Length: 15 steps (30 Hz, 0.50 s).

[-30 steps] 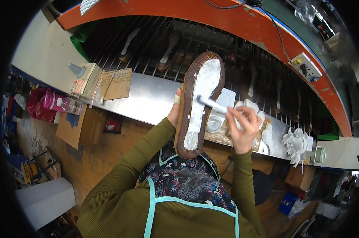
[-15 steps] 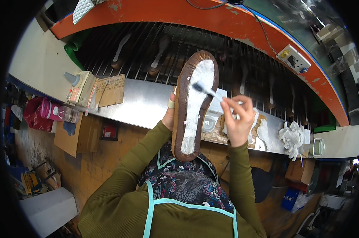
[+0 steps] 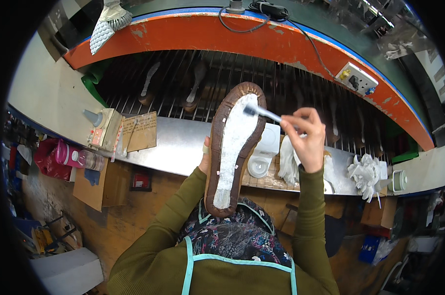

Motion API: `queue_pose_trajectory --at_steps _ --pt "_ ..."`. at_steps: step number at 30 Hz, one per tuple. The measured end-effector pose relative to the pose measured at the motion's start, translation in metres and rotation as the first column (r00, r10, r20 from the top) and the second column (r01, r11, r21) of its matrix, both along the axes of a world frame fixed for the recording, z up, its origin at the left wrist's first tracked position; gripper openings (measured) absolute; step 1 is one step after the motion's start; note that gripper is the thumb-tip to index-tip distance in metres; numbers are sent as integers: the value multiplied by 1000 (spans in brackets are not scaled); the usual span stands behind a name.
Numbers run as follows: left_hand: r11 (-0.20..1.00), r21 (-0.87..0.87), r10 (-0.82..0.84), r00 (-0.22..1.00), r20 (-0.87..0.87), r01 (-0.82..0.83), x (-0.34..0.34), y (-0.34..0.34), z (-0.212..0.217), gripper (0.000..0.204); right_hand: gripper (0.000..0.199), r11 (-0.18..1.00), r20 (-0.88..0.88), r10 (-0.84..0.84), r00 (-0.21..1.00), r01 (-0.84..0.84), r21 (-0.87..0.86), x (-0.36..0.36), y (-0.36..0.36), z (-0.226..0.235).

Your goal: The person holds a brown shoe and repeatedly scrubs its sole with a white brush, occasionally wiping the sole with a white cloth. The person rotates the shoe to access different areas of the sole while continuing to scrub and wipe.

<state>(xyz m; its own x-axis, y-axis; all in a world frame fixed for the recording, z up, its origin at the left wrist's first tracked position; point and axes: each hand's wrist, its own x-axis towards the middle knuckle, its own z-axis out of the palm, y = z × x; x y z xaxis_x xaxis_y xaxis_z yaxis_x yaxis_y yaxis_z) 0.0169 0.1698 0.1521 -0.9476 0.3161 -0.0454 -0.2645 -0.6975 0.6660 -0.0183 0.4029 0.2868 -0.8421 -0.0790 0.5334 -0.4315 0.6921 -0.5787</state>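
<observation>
A brown lasted shoe upper (image 3: 216, 174) stands sole side toward me, toe end up, with a long white patch (image 3: 235, 137) along its underside. My left hand (image 3: 204, 160) grips it from the left edge; a pale band circles the thumb, and the other fingers are hidden behind the shoe. Pinched in my right hand (image 3: 307, 140) is a small brush (image 3: 269, 114) with a pale handle. Its dark bristles rest on or just over the white patch near the toe; contact cannot be made out.
Behind the metal ledge (image 3: 176, 135), a rack of bars (image 3: 222, 64) carries several more shoes. On the ledge sit a white lidded container (image 3: 258, 167), crumpled white gloves (image 3: 365, 174) and a cardboard piece (image 3: 141, 130). An orange beam (image 3: 193, 37) with a socket (image 3: 356, 78) arches above.
The brush has shifted closer to the toe end. My right hand has moved rightward, and the shoe sits slightly lower and further left in view. The whole view has tilted upward somewhat.
</observation>
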Motion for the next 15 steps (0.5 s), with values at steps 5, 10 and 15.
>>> queue_pose_trajectory --at_steps 5,10,15 --pt "998 62 19 999 28 -21 -13 -8 -41 94 17 954 -368 -200 908 266 137 -2 -19 -26" --pt "988 154 3 1000 23 -6 -18 -21 -70 92 27 969 -310 -76 948 143 199 72 -43 -76" --pt "979 181 50 975 217 -90 -1 -37 -62 89 23 944 363 -76 929 185 -273 118 -11 -124"
